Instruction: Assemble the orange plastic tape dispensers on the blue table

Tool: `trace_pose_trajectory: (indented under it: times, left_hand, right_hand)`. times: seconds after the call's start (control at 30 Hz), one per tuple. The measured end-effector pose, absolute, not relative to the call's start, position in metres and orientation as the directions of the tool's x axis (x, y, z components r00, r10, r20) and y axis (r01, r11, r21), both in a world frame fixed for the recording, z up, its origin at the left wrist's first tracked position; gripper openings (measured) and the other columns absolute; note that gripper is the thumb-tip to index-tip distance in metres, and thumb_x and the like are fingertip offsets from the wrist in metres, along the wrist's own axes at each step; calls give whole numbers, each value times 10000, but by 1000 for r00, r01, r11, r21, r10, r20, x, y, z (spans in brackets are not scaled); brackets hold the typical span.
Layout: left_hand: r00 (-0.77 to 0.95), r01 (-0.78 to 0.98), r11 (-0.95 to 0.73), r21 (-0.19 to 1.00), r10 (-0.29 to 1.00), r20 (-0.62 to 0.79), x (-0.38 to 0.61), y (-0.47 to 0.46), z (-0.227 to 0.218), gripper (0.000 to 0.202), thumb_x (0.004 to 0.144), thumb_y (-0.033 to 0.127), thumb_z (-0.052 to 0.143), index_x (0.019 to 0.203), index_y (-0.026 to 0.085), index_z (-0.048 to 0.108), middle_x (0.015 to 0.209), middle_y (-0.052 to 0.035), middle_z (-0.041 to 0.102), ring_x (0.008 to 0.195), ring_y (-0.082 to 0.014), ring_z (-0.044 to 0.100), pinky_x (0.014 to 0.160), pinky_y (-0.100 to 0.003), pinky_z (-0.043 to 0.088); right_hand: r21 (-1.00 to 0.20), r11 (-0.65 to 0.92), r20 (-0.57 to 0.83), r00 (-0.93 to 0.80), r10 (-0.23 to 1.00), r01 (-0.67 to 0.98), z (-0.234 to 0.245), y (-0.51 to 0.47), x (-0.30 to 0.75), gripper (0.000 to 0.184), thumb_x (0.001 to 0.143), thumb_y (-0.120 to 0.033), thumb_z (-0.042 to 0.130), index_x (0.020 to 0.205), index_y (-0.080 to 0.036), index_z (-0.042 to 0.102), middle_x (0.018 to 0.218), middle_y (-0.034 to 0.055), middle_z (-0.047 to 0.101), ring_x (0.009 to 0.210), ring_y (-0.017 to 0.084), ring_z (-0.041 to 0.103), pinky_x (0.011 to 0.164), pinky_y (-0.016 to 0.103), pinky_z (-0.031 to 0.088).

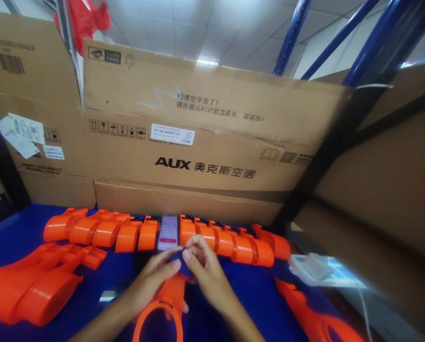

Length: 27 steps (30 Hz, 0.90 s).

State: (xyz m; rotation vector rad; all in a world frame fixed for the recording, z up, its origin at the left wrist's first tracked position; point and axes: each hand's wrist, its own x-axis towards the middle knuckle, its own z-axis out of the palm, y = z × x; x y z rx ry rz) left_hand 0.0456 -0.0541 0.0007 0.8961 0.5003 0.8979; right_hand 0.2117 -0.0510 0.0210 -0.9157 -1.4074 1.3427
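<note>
In front of me at the lower centre, my left hand (159,275) is closed around the narrow end of an orange plastic part with a round ring (175,297). The ring hangs toward me, below the hands. At the upper end of this part sits a small dark blue piece (184,263). My right hand (201,266) pinches that piece between thumb and fingers, and the left thumb also presses near it. How the blue piece joins the orange part is hidden by the fingers.
Similar orange parts (105,232) stand in a row along the back of the blue table (123,275), around a phone (169,232). More orange parts (48,289) lie at left, another (315,313) at right. Cardboard (205,142) walls the back; a white plastic case (315,270) is at right.
</note>
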Motion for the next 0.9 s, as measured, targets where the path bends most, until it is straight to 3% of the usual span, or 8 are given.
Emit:
trace_pose_trajectory:
  times: [0.27,0.43,0.57,0.67,0.77,0.9]
  left_hand:
    - [531,-427,287,858,847,-19,44,-54,0,472,912,339,632,1336,233,455,958,-110,751,541,-247,745,478,-313,594]
    - [505,-412,234,881,863,7,43,-49,0,455,867,319,689,1277,253,503,1047,-103,735,555,-223,738,505,-326,598]
    - [454,-496,211,842,890,45,40,-42,3,511,881,385,640,1339,228,476,905,-99,760,535,-233,720,514,-341,583]
    - [348,-637,163,753,933,92,31,-37,12,579,894,429,595,1406,203,444,902,-105,771,561,-222,712,527,-306,556]
    - [324,-682,164,713,942,93,20,-32,21,686,861,508,601,1438,176,438,930,-119,775,525,-219,687,491,-300,520]
    - [273,-699,121,704,956,107,14,-29,23,676,847,510,621,1409,157,491,912,-121,777,533,-213,665,513,-303,503]
  right_hand:
    - [-984,138,165,-265,950,-116,13,-51,204,334,922,-494,633,1018,-271,404,724,-76,476,564,85,407,483,166,339]
    - [-982,181,188,-269,945,-51,14,-49,207,329,935,-522,589,1080,-275,427,765,-54,509,608,111,458,522,198,383]
    - [-958,238,208,-183,961,161,16,-44,217,310,1017,-488,379,1203,-257,468,742,-32,541,644,147,505,576,239,415]
    - [-887,223,139,-227,964,404,20,-48,224,269,965,-328,485,1218,-239,472,612,-79,475,539,125,434,518,218,338]
    - [-788,210,-22,-369,929,578,27,-59,227,381,879,-209,560,1252,-228,483,515,-118,414,436,97,353,454,212,234]
    - [-715,206,-161,-444,881,668,34,-73,221,521,818,-142,585,1320,-217,466,503,-103,519,402,97,449,436,204,253]
